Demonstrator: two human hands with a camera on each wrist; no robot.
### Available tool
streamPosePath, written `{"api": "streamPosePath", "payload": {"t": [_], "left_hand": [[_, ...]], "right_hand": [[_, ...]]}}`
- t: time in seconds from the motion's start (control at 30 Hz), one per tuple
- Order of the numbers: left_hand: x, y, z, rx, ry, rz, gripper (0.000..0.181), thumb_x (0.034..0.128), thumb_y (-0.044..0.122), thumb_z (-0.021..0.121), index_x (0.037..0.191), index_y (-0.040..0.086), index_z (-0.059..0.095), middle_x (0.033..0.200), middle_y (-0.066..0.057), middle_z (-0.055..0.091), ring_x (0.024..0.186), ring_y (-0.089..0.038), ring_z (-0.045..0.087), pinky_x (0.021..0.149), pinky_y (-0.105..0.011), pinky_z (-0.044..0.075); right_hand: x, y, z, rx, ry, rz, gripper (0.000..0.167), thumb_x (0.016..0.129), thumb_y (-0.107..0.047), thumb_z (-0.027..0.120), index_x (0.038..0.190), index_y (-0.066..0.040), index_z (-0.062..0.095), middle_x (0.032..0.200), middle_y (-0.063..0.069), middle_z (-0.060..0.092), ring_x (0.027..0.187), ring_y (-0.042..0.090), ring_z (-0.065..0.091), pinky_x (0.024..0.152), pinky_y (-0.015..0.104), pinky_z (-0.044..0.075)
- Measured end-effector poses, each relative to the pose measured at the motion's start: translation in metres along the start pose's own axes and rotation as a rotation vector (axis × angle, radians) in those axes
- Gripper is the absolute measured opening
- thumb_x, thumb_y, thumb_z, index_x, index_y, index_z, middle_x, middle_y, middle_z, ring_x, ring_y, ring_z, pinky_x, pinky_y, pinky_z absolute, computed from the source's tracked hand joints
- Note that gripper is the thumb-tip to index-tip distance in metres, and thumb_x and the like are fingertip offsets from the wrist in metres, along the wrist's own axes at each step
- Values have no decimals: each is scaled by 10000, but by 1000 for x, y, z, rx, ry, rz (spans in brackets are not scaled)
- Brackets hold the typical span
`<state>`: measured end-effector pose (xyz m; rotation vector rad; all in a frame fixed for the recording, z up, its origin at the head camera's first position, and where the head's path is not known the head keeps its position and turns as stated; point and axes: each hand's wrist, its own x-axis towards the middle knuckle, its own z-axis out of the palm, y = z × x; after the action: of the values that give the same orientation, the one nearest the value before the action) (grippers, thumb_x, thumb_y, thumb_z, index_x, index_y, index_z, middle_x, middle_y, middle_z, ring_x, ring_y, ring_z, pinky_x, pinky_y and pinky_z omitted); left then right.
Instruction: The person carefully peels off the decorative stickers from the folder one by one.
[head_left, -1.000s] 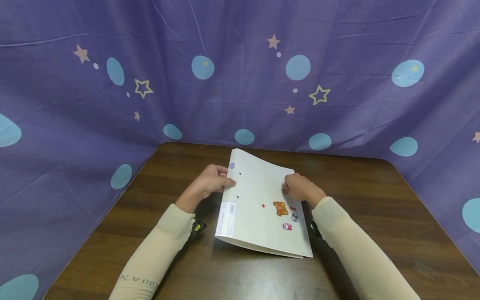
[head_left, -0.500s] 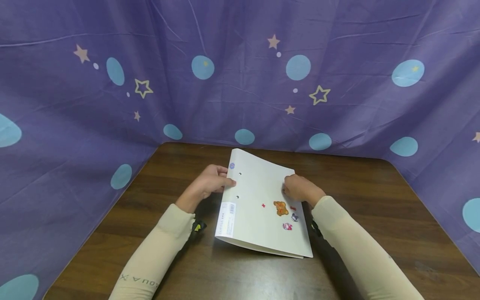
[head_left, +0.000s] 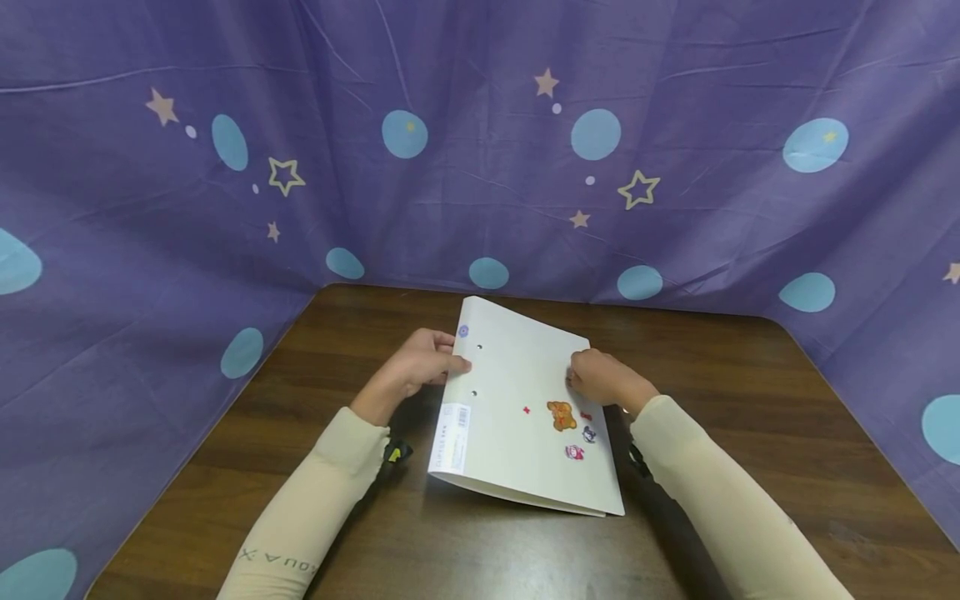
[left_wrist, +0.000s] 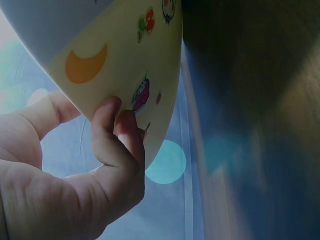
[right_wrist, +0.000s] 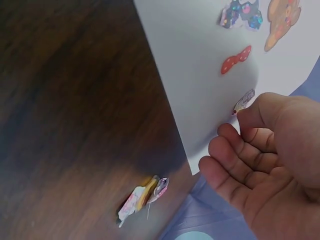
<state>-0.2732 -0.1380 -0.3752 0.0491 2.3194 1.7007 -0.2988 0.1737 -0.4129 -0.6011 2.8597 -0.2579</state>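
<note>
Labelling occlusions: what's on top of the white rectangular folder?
Brown bear-shaped sticker, red polka-dot bow sticker, white barcode label, other stickers. The right hand pinches a small glittery sticker there; surface directly beneath that hand and the left thumb is hidden.

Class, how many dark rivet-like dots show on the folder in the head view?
2: upper dot above the thumb tip, lower dot below it; the left hand may hide others.

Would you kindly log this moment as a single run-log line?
left hand: grips white folder by its left side | right hand: pinches small sticker at folder's front | bear sticker: on folder
</note>
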Motion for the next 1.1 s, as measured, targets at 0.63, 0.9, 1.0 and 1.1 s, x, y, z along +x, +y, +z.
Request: {"api": "streamPosePath", "payload": {"t": [0.63, 0.9, 1.0, 1.1], "left_hand": [[1, -1, 0, 14, 12, -6, 509, 869, 3, 761, 1321, -107, 553, 1158, -219, 681, 907, -256, 695, 790, -390, 612], [2, -1, 2, 14, 4, -9, 512, 871, 4, 761, 1324, -102, 549, 1163, -222, 683, 920, -272, 701, 799, -406, 613], [2, -1, 1, 13, 3, -7, 517, 871, 1, 758, 1328, -108, 544, 1163, -225, 679, 919, -271, 699, 799, -408, 613], [2, -1, 1, 12, 1, -6, 518, 872, 0, 753, 1331, -110, 541, 1161, -225, 680, 916, -268, 698, 811, -417, 610]], "right_hand": [[-15, 0, -5, 26, 39, -60, 95, 1016, -90, 585, 952, -24, 612, 801, 56, 573, 703, 205, 532, 655, 331, 508], [-26, 5, -6, 59, 89, -96, 107, 997, -59, 599, 892, -43, 590, 788, 47, 552, 706, 196, 508, 624, 314, 465], [-28, 6, -6, 62, 98, -104, 96, 993, -58, 608, 900, -42, 594, 790, 46, 552, 711, 195, 511, 632, 319, 465], [-30, 7, -6, 61, 94, -97, 80, 989, -56, 613, 911, -43, 600, 792, 41, 551, 719, 194, 513, 642, 320, 465]]}}
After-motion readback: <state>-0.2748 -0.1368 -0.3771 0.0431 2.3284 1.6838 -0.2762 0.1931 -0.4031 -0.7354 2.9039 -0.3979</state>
